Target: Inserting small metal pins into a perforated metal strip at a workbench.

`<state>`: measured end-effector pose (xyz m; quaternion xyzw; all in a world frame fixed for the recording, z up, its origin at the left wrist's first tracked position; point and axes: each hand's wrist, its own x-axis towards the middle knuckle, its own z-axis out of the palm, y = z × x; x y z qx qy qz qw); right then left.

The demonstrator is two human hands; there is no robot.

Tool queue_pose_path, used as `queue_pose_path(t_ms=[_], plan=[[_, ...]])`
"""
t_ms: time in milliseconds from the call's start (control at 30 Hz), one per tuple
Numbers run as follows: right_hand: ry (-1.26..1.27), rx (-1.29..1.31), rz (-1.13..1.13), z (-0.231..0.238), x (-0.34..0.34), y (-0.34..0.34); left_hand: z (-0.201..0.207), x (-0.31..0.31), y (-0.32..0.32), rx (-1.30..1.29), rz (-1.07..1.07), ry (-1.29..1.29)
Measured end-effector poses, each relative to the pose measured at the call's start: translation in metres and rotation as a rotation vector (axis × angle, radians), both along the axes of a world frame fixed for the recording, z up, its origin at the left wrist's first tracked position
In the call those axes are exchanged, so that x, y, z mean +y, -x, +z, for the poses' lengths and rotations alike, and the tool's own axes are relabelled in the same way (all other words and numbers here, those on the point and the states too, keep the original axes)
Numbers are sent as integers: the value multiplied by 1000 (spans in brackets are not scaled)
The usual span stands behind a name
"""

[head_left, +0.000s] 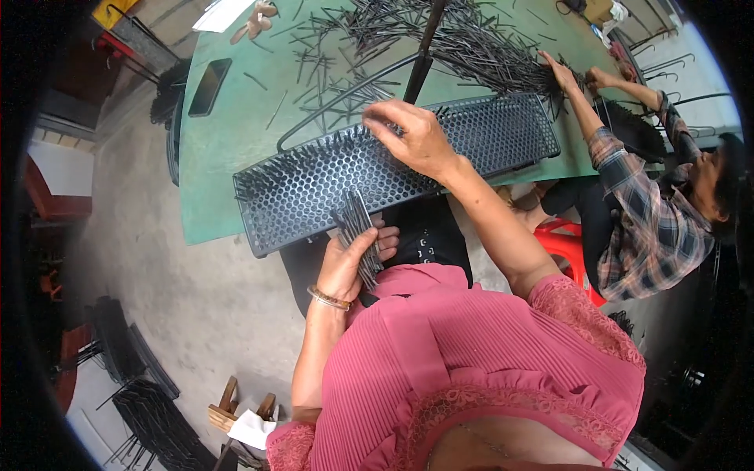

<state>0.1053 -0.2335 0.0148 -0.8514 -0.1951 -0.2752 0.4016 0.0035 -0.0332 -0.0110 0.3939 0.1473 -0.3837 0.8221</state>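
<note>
A long black tray full of round holes lies across the table's near edge, in front of me. Short dark strips stand in holes along its far side, mostly toward the left end. My left hand is closed round a bundle of thin dark strips, just below the tray's near edge. Over the tray's middle, my right hand has its fingers bent together close to the standing strips. Anything between those fingertips is too small to make out.
A large heap of loose dark strips covers the far side of the green table. A dark metal bar rises behind the tray. A phone lies at left. A co-worker's hand touches the heap; a red stool stands at right.
</note>
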Motion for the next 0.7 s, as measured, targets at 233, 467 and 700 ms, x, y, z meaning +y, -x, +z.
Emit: queue_pose_path(t_ms=[233, 467, 700], plan=[[-3, 16, 31, 1, 3, -3, -5, 3, -1, -12, -7, 35], [88, -15, 35, -1, 4, -4, 7, 2, -3, -34, -29, 6], [57, 10, -23, -1, 4, -3, 3, 0, -2, -27, -12, -23]])
